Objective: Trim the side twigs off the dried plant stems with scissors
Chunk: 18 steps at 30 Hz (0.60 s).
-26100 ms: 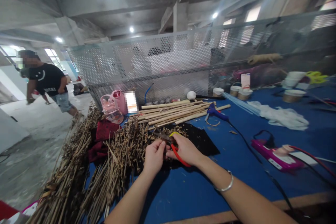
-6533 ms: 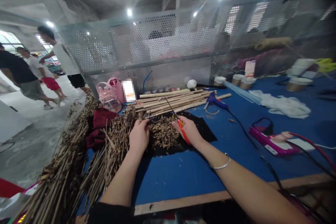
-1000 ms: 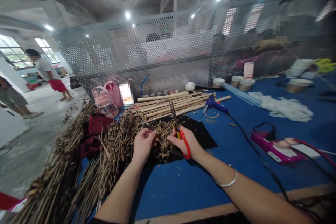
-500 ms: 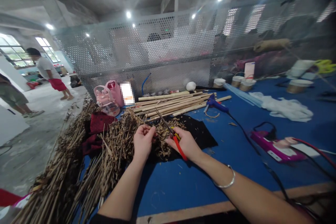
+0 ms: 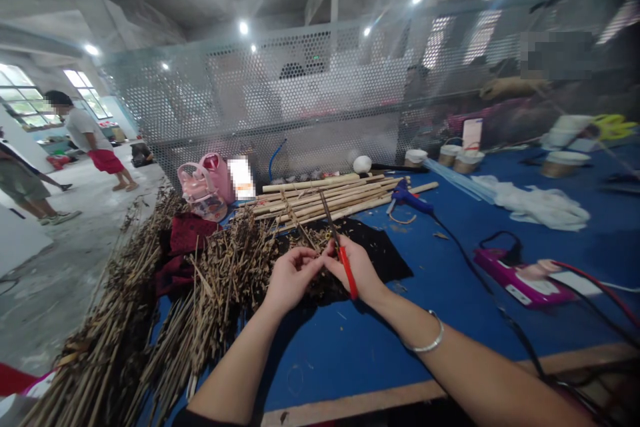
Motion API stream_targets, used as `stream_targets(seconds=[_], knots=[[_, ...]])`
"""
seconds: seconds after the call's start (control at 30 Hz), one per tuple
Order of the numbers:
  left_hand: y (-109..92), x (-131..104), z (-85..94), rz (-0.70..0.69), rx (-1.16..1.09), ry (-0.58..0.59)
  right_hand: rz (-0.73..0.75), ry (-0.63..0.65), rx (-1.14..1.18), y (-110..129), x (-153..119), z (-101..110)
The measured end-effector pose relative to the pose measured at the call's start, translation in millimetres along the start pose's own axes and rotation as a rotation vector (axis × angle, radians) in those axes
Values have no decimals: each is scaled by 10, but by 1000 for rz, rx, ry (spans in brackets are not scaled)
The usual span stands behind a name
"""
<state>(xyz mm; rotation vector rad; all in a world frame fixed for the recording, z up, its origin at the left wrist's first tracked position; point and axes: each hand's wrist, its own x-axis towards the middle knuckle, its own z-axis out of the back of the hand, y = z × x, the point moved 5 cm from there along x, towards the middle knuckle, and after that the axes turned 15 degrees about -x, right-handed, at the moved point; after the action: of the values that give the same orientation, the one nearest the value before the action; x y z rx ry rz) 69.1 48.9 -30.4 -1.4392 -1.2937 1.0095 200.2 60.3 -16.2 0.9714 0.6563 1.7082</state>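
My right hand (image 5: 356, 268) is closed around red-handled scissors (image 5: 346, 270), whose blades point up and away. My left hand (image 5: 295, 277) is pinched, its fingertips meeting those of my right hand. A thin dried stem (image 5: 295, 217) rises from near the left fingertips; its lower end is hidden by the fingers. Under both hands lies a black cloth (image 5: 390, 255) with dried plant bits on it. Left of my left hand is a heap of dried stalks (image 5: 220, 280).
Pale sticks (image 5: 320, 197) lie behind the hands, beside a blue glue gun (image 5: 411, 198). A purple power strip (image 5: 523, 280) with cords is at right. Pink bottles (image 5: 203, 187) stand at back left. Beyond the mesh screen's left end, a person (image 5: 90, 137) stands.
My left hand has moved right to meet my right hand. The scissors have turned more upright, and a thin stem now stands up near the left fingertips.
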Motion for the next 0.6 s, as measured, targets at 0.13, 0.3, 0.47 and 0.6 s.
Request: stream_targets(seconds=[0.13, 0.3, 0.47, 0.6], knots=[[-1, -19, -41, -57, 109, 71, -28, 3, 22, -13, 32, 20], [-77, 0, 75, -215, 394, -69, -47, 6, -8, 23, 32, 43], [-60, 69, 236, -150, 170, -242, -28, 109, 80, -4, 21, 23], [-80, 77, 240, -90, -140, -243, -27, 255, 231, -7, -15, -53]])
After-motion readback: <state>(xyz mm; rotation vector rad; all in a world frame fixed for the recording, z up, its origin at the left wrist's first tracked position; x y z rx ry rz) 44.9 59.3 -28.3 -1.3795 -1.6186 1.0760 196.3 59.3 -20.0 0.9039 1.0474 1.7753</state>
